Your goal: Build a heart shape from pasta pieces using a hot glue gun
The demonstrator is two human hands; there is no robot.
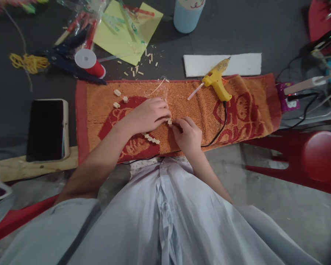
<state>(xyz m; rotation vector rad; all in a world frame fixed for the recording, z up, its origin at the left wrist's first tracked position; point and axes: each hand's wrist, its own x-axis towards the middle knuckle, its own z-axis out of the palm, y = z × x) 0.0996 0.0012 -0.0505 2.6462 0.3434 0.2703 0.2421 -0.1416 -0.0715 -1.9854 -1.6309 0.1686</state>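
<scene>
An orange and red towel lies along the table's near edge. Over its middle, my left hand pinches a small cluster of pale pieces from the left. My right hand has its thumb and forefinger closed at the cluster's right side. Just below my left hand rests a short chain of similar pale pieces. Several loose small clusters sit at the towel's upper left. A yellow glue gun lies at the upper right, its nozzle over a white strip.
A phone lies left of the towel. Behind are blue pliers, a red thread spool, yellow paper, scattered wooden bits and a bottle. The glue gun's black cord crosses the towel's right half.
</scene>
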